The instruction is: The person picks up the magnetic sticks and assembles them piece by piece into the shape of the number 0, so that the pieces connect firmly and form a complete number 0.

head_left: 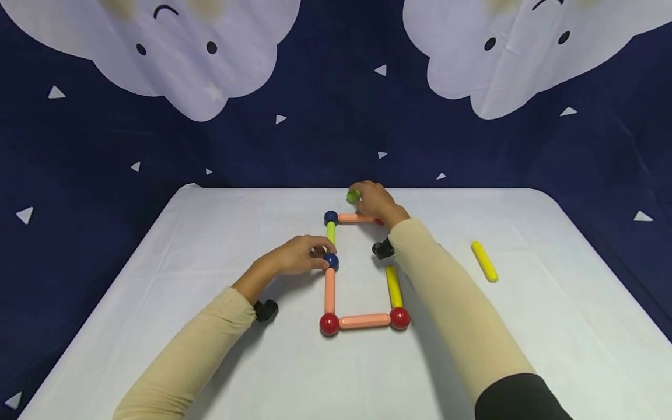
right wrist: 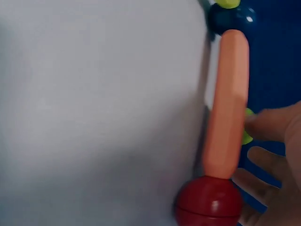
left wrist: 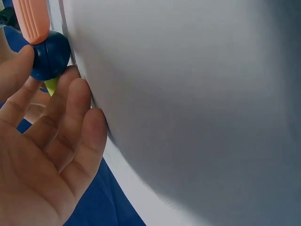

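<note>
On the white table [head_left: 210, 280] lies a flat frame of rods and balls. My left hand [head_left: 317, 254] pinches its middle blue ball [head_left: 331, 262] [left wrist: 49, 55] between thumb and fingers [left wrist: 75, 101]; an orange rod [left wrist: 32, 21] and a green rod [head_left: 331, 233] join that ball. My right hand [head_left: 363, 199] holds a small yellow-green piece [head_left: 353, 196] [right wrist: 246, 136] just behind the far orange rod [head_left: 356, 218] [right wrist: 228, 99]. That rod runs from the far blue ball [head_left: 331, 218] to a red ball [right wrist: 209, 202]. Two red balls [head_left: 329, 324] close the near end.
A loose yellow rod [head_left: 484, 261] lies to the right of the frame. Another yellow rod [head_left: 394, 287] rises from the near right red ball [head_left: 399, 318], partly under my right forearm. A dark blue cloth with clouds hangs behind the table.
</note>
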A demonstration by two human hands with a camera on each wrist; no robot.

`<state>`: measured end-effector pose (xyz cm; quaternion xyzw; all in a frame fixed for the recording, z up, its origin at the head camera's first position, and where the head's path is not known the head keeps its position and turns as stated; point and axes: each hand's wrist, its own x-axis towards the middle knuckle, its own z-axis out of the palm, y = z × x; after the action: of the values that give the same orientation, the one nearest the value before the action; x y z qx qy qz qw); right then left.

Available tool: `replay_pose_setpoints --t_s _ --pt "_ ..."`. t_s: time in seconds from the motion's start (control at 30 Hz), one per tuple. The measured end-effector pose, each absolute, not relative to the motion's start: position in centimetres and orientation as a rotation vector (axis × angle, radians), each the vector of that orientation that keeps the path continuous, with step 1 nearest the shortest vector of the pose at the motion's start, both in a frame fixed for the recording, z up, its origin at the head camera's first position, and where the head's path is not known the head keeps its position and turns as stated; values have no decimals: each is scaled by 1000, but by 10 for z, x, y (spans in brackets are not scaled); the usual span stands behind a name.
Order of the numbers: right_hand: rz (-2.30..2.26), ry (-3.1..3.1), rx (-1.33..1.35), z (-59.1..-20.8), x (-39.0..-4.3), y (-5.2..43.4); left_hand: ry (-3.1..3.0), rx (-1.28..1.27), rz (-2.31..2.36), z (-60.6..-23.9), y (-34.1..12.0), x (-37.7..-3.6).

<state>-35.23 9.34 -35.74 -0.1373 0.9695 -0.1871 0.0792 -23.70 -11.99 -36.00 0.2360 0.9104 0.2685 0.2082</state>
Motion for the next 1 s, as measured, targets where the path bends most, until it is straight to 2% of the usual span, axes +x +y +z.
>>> replay_pose_setpoints --t_s 0.5,1.0 --pt "-631 2977 -329 -366 -352 92 2528 612 755 -364 -117 -235" --pt "-650 3003 -420 -361 -351 91 2540 620 760 -362 -120 -234"
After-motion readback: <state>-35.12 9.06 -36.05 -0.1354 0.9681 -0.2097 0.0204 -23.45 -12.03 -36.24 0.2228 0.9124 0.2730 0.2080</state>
